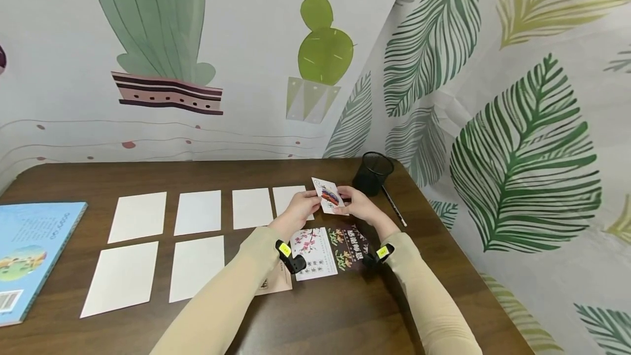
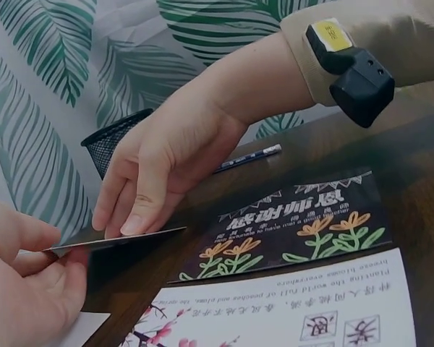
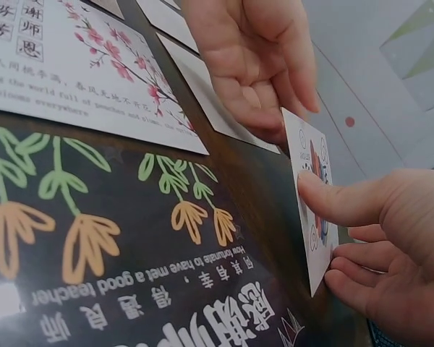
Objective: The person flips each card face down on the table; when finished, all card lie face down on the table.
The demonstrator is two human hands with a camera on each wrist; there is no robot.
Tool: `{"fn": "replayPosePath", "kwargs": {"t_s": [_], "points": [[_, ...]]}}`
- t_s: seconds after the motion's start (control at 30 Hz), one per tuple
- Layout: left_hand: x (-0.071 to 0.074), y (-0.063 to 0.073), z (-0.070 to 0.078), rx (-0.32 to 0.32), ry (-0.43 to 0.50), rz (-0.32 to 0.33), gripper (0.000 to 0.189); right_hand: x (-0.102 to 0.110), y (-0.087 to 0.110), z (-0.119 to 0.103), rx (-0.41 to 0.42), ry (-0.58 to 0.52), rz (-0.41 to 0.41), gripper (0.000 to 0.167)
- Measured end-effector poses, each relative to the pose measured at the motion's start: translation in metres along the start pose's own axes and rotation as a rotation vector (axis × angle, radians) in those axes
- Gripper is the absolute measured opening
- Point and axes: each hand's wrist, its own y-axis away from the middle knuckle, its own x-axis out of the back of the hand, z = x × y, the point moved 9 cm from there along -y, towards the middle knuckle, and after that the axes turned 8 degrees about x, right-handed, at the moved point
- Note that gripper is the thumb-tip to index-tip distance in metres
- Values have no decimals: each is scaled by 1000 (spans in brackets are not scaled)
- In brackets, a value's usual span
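My left hand (image 1: 297, 211) and right hand (image 1: 363, 207) hold a white card (image 1: 325, 195) with a colourful picture by its opposite edges, tilted up over the table. In the left wrist view the card is seen almost edge-on, pinched at one end by the left fingers, with the right thumb on its face. The right wrist view shows the right thumb in front of the card and fingers behind. Below the hands lie a white card with pink blossoms (image 1: 309, 251) and a black card with orange flowers (image 1: 349, 246). A pinkish card (image 1: 280, 279) is partly hidden by the left arm.
Several blank white cards (image 1: 199, 212) lie in two rows on the dark wooden table (image 1: 315, 322). A light blue book (image 1: 34, 256) is at the far left. Beyond the right hand stand a black mesh pen cup (image 1: 370, 175) and a pencil (image 1: 394, 207), near the patterned wall covering.
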Motion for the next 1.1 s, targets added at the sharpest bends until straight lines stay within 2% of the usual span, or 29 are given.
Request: {"fn": "replayPosePath", "kwargs": {"t_s": [0.03,0.1,0.17,0.23,0.27,0.37,0.57,0.73,0.97,1.1], "points": [[-2,3,2,-8,1,-21,49,0,0,0,4,-1,-1,73],[-8,23,15,3,0,-31,48,-1,0,-1,5,-4,-2,73],[-16,51,32,1,-23,-16,48,-2,0,-1,4,-3,-2,73],[-21,71,45,-6,-35,-12,48,-1,1,-3,6,3,0,74],[-25,83,52,20,-45,14,48,0,1,-5,7,5,7,74],[-27,96,63,3,-60,31,49,5,0,-12,16,30,49,72],[-20,103,78,-51,-76,102,47,15,1,-37,67,-12,166,60],[-15,107,90,-125,-93,153,45,10,-2,-64,145,-77,175,48],[-19,115,100,-217,-137,147,43,8,-2,-88,164,-111,232,45],[-22,117,104,-245,-172,123,43,9,-2,-90,176,-133,278,46]]}}
